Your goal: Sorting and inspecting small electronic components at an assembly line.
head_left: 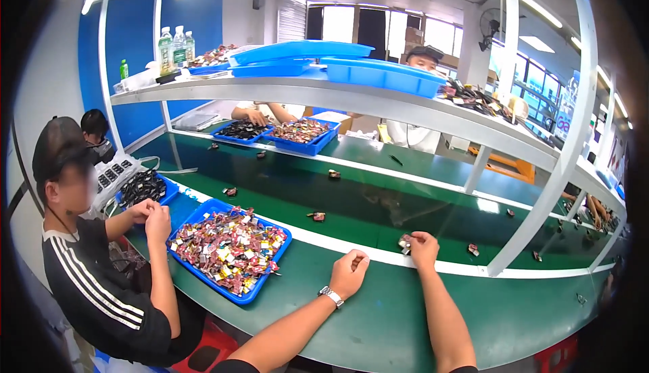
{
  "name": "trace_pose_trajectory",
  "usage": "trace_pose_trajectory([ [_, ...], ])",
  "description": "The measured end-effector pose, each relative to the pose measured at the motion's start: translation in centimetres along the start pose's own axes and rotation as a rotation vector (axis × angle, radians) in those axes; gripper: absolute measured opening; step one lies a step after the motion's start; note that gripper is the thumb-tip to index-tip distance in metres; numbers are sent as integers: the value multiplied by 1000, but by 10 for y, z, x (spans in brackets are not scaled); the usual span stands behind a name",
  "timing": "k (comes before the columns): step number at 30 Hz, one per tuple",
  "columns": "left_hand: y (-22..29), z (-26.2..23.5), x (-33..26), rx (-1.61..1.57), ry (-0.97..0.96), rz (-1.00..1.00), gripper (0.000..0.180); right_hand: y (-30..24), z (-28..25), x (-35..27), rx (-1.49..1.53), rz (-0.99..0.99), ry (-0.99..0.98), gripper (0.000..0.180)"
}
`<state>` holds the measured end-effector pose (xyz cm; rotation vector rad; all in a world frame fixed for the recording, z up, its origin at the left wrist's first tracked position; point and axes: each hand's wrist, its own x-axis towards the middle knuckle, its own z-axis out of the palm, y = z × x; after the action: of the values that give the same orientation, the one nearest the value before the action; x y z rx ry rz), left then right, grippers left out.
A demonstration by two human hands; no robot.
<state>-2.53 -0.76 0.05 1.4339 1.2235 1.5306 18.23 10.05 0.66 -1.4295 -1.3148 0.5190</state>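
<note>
My right hand (425,250) reaches over the white rail at the belt's near edge, its fingers pinched on a small red-and-white electronic part (405,242) at the green belt. My left hand (349,275), with a metal watch (331,296) at the wrist, hovers over the near green worktop (368,336). Its fingers are curled together, and whatever lies inside them is hidden. Left of it stands a blue tray (247,299) heaped with small red, white and yellow electronic parts (226,248).
Single parts lie spaced along the green belt (365,197), such as one part (316,217) left of my hands. A co-worker (101,258) sits at the left, hands together by a tray of black pieces (142,189). A white post (541,204) and overhead shelf (304,90) bound the belt.
</note>
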Motion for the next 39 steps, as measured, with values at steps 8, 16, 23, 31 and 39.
trace_pose_trajectory([
  [8,6,-11,9,126,245,130,20,-45,70,-4,-381,-565,18,27],
  [16,-2,-28,18,173,526,322,29,-97,214,-53,-452,-313,-266,51],
  [23,-9,-29,25,152,495,244,29,-59,180,-35,-158,-309,-295,48],
  [31,-11,-26,22,89,243,63,21,-40,-4,-79,-2,-290,-544,58],
  [39,2,-33,18,-118,-635,-224,31,-63,-37,-105,-100,-569,-587,63],
])
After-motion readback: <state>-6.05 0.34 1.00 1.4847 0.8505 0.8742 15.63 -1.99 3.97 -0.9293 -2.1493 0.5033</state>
